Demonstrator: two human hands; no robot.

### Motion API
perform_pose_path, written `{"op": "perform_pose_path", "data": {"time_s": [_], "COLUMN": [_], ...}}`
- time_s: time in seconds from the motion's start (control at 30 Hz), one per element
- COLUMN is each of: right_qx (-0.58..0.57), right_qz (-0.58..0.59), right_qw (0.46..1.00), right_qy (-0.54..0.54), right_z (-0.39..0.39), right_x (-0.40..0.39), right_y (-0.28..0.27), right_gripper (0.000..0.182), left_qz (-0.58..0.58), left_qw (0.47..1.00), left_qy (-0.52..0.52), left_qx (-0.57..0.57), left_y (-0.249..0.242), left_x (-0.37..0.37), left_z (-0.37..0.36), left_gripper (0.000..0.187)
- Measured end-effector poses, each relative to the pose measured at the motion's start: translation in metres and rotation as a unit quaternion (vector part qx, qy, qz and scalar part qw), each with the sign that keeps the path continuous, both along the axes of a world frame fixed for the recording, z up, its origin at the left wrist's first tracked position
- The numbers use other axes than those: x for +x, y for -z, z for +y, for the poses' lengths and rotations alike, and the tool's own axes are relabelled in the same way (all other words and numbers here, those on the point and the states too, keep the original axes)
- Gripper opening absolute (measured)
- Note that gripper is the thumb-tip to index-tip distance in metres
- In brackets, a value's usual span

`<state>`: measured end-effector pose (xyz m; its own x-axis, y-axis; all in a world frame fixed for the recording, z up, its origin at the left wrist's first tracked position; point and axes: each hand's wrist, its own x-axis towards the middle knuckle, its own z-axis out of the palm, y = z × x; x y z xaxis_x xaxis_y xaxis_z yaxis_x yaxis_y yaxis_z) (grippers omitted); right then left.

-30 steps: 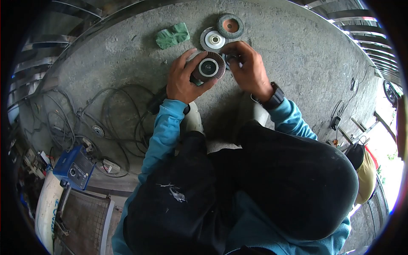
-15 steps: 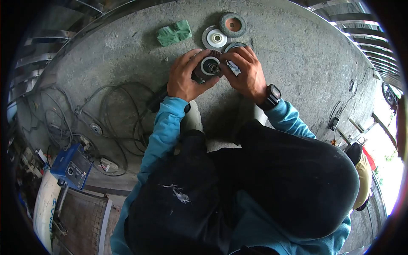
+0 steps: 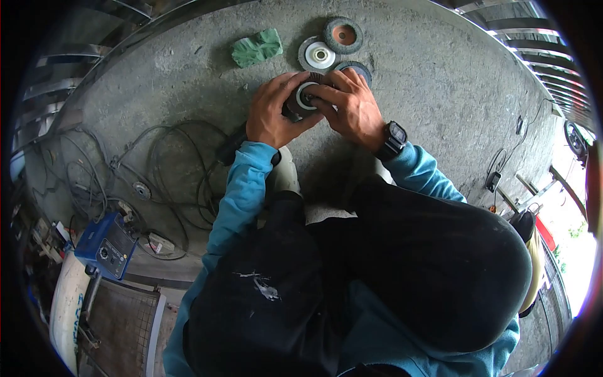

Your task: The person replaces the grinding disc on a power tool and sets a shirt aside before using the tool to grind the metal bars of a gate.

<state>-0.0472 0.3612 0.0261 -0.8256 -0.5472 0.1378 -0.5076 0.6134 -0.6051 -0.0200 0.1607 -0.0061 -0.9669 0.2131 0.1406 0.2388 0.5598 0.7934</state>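
My left hand (image 3: 274, 113) is wrapped around the rim of a dark flap disc (image 3: 302, 96) with a pale ring round its centre. The disc sits at the head of an angle grinder (image 3: 232, 146), whose dark body runs back beneath my left wrist. Over the disc's middle, my right hand (image 3: 353, 108) has its fingers bent together at the spindle; whatever they pinch is hidden. Just beyond my right knuckles lies another flap disc (image 3: 358, 66), partly covered. Behind it are a white-centred disc (image 3: 319, 55) and a worn disc with an orange-brown centre (image 3: 343, 35).
A crumpled green packet (image 3: 257, 48) lies on the concrete floor (image 3: 440, 94) at the far side. Loose cables (image 3: 163, 163) coil to the left, near a blue machine with a dial (image 3: 107, 245). Metal bars (image 3: 534, 47) line the right edge.
My right hand has moved left and its fingers now cover the spindle that was showing at the disc's centre. My left hand has stayed on the disc.
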Motion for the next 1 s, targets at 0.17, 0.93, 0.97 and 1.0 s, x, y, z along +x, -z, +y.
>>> {"op": "perform_pose_path", "data": {"time_s": [0.17,0.93,0.97,1.0], "right_qx": [0.086,0.07,0.063,0.055], "right_qz": [0.083,0.074,0.087,0.098], "right_qw": [0.991,0.995,0.994,0.994], "right_qy": [0.054,0.014,0.004,-0.006], "right_z": [0.004,0.006,0.004,0.004], "right_x": [-0.005,0.008,0.006,0.005], "right_y": [-0.017,-0.014,-0.015,-0.016], "right_gripper": [0.03,0.028,0.029,0.029], "left_qz": [-0.012,-0.044,-0.105,-0.168], "left_qw": [1.0,0.999,0.993,0.982], "left_qy": [0.002,0.009,0.017,0.025], "left_qx": [-0.003,0.01,0.047,0.084], "left_y": [-0.002,-0.001,-0.004,-0.005], "left_x": [-0.001,-0.001,-0.003,-0.003], "left_z": [0.0,-0.005,-0.01,-0.015], "left_gripper": [0.075,0.087,0.093,0.099]}}
